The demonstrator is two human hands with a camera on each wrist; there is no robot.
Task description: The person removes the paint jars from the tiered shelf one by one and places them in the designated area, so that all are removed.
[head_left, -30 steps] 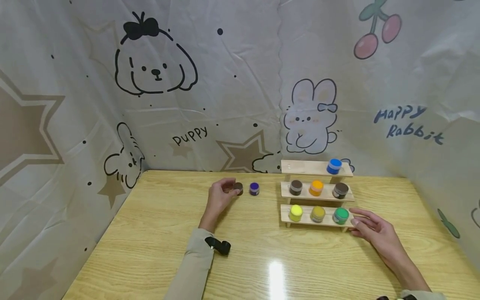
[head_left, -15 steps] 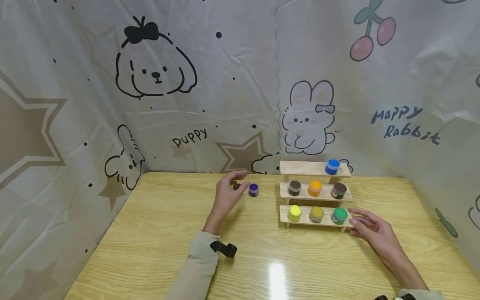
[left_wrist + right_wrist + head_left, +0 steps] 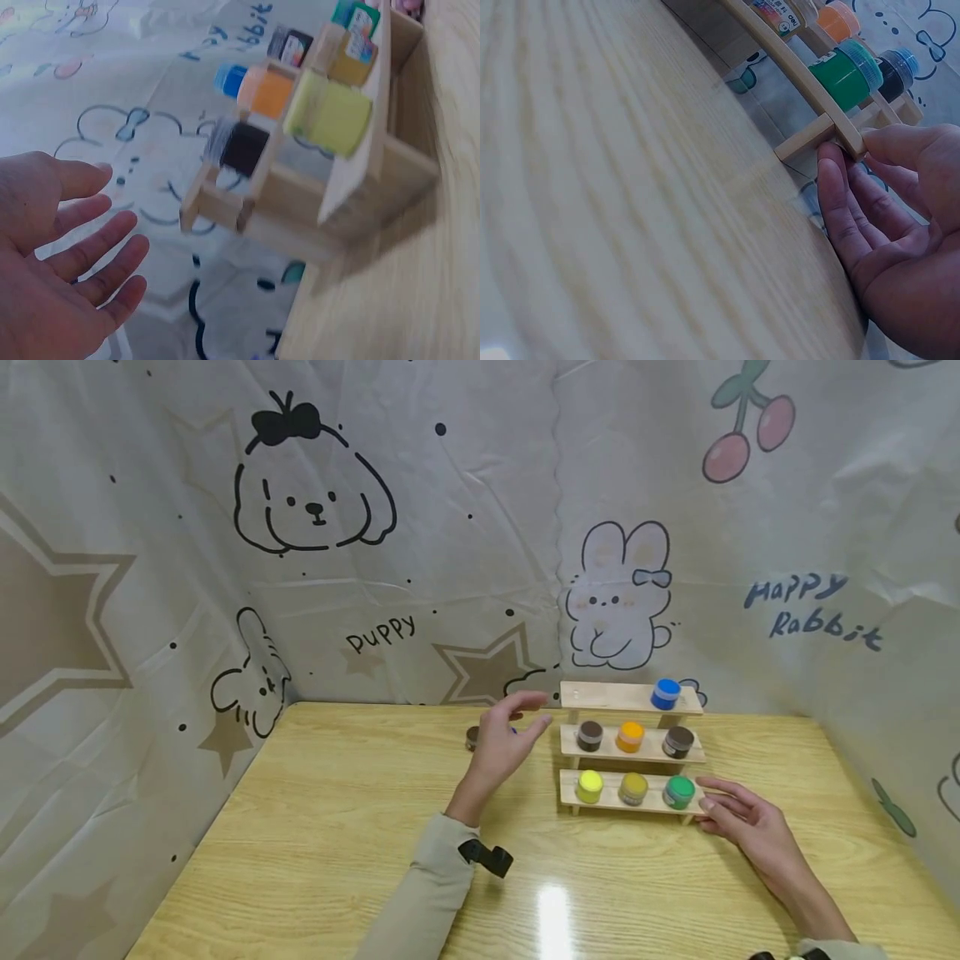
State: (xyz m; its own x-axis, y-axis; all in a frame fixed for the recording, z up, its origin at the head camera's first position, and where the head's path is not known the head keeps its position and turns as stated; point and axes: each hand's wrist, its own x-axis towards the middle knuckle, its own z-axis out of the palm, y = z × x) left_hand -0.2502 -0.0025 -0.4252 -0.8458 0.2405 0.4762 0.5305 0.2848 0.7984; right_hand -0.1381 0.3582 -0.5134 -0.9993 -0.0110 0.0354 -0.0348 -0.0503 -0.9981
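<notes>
My left hand [image 3: 498,747] is over the table, left of a three-tier wooden rack [image 3: 577,696], its fingers spread and holding nothing. Behind it a purple-lidded paint jar [image 3: 513,729] is mostly hidden, and a dark brown jar [image 3: 472,738] stands just to its left. With thumb and fingers my right hand [image 3: 753,831] pinches the right end of the lowest shelf [image 3: 810,86]. On that shelf stand yellow [image 3: 589,787], ochre [image 3: 633,788] and green [image 3: 680,792] jars. The middle shelf carries brown [image 3: 590,736], orange [image 3: 630,737] and dark [image 3: 678,742] jars. A blue jar [image 3: 665,694] sits on the top shelf's right.
A wood-grain table [image 3: 315,827] lies under everything, with its far edge against a printed cloth backdrop [image 3: 480,485]. The rack stands close to that backdrop. Black camera straps [image 3: 486,857] are worn at the wrists.
My left hand has let go of the dark brown jar and moved right, now in front of the purple-lidded jar. The right hand stays at the rack's end.
</notes>
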